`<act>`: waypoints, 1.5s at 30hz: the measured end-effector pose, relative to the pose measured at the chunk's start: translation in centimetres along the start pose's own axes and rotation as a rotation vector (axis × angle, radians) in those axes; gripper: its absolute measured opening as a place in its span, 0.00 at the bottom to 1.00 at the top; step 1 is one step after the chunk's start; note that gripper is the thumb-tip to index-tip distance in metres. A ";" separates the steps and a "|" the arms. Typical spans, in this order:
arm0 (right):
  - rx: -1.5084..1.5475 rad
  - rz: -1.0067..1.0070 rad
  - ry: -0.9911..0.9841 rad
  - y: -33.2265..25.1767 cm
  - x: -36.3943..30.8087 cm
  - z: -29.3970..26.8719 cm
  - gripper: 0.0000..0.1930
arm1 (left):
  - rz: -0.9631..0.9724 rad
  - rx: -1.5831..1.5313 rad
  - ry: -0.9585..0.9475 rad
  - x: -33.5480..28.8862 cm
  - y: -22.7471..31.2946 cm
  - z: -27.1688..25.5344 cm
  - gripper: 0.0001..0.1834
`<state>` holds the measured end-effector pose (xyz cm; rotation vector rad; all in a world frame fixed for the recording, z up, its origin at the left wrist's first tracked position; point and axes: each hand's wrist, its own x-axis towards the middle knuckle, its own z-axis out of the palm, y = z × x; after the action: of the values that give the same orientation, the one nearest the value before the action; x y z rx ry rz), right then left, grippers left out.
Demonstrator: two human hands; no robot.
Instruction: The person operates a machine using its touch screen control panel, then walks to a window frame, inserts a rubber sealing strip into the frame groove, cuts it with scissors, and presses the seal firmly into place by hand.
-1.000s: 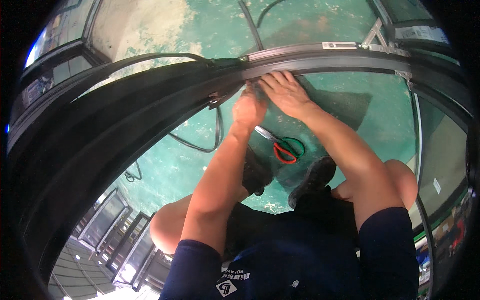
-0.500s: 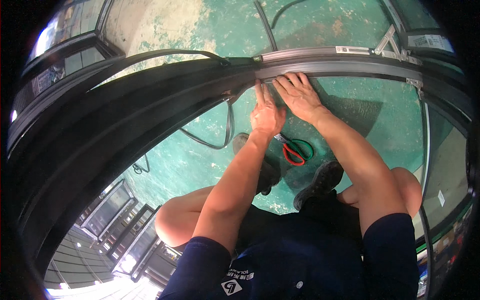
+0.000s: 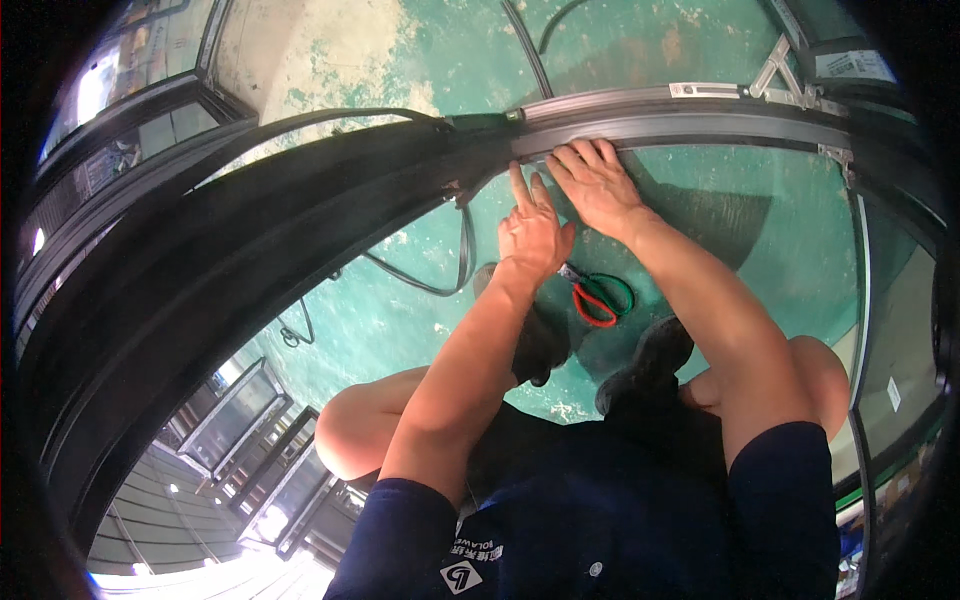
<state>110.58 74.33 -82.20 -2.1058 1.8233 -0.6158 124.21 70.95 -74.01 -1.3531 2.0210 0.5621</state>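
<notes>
A dark metal window or door frame [image 3: 690,126] runs across in front of me, with a silver hinge arm [image 3: 775,68] at its right. My right hand [image 3: 603,193] lies with fingers stretched over the frame's near edge. Just left of it, my left hand [image 3: 534,238] points two extended fingers at the frame's corner joint; the fingertips are at its lower edge, and I cannot tell how firmly they touch. Its other fingers are partly hidden. A thin black strip [image 3: 466,250] loops down from near that corner. Below my hands lie scissors [image 3: 600,302] with one red and one green handle.
A broad dark frame member [image 3: 230,240] sweeps along my left side. Another black strip [image 3: 330,114] arches above it. More strips [image 3: 528,48] lie on the green floor [image 3: 640,60] beyond. Glazed frames [image 3: 232,415] stand at lower left, and a glass panel [image 3: 895,330] at right.
My left fingers have spread a little apart, the hand staying near the corner. My right hand has hardly moved along the frame edge. The whole view has shifted slightly.
</notes>
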 end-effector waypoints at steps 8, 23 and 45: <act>0.066 0.021 -0.088 0.0 0.2 -0.1 0.25 | -0.034 -0.020 -0.028 1.8 0.0 -0.3 0.48; 0.691 0.079 0.209 -6.6 5.8 -2.5 0.21 | 0.350 -0.125 0.178 3.2 -6.6 6.8 0.29; 0.805 0.122 0.378 -6.3 6.6 -0.7 0.06 | 0.125 -1.077 0.907 -1.3 -5.8 1.0 0.15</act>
<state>116.39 68.86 -77.68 -1.3885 1.4677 -1.4876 130.21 70.24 -73.88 -2.4298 2.6234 1.4204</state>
